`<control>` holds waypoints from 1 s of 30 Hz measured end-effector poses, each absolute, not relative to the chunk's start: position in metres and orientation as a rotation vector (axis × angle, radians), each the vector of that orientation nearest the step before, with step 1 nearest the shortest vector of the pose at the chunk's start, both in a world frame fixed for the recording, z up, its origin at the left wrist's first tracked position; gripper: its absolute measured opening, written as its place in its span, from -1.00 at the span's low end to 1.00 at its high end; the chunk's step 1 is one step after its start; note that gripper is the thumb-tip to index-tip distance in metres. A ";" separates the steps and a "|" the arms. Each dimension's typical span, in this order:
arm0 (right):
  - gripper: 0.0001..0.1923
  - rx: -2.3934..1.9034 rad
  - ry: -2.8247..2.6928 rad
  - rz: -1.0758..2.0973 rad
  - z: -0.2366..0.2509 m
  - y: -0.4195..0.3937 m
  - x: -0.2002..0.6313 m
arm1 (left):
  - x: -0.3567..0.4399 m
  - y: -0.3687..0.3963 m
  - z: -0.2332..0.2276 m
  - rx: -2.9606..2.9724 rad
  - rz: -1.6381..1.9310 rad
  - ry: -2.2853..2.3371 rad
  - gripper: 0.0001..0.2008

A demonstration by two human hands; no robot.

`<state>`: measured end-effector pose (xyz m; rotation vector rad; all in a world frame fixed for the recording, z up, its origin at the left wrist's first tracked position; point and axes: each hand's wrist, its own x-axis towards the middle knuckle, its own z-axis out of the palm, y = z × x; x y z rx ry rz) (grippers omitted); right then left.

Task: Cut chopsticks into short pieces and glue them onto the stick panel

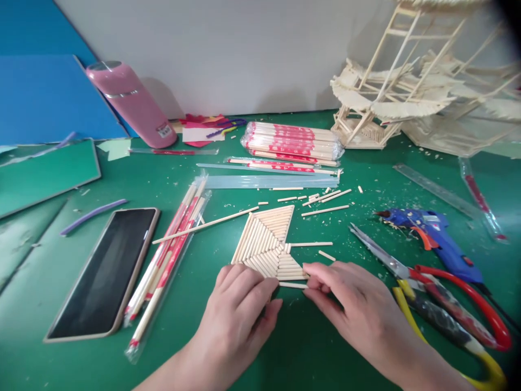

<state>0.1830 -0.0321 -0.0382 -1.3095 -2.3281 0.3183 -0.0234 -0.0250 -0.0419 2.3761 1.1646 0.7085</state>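
Note:
A flat panel of short wooden sticks (260,239), laid in wedge-shaped sections, lies on the green table between my hands. My left hand (240,309) is closed at the panel's near left edge, fingers curled over it and hiding that corner. Its index fingertip reaches the left end of a short loose stick (292,285) along the near edge. My right hand (345,304) pinches the right end of this stick between thumb and fingers, close beside the panel. Another stick (311,244) juts out to the right from the panel's middle.
Scissors (407,271) and a blue glue gun (435,233) lie right. Cut sticks (325,198) and wrapped chopsticks (291,142) are behind the panel. A phone (103,277), more wrapped chopsticks (171,255) and a pink bottle (134,103) are left. A stick-built model (366,103) stands back right.

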 end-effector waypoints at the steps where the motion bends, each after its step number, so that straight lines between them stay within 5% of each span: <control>1: -0.74 -1.308 -2.332 0.343 -0.039 -0.032 0.183 | -0.023 -0.025 -0.042 2.386 0.699 1.161 -0.79; 16: -0.76 -1.367 -2.084 0.526 -0.036 -0.026 0.192 | -0.022 -0.025 -0.046 2.350 0.781 1.184 -0.77; 22: -0.82 -1.670 -1.783 0.278 -0.030 -0.020 0.206 | -0.023 -0.023 -0.047 2.370 0.812 1.191 -0.78; 30: -0.85 -1.690 -2.175 0.103 -0.027 0.004 0.209 | -0.025 -0.021 -0.048 2.352 0.876 1.122 -0.78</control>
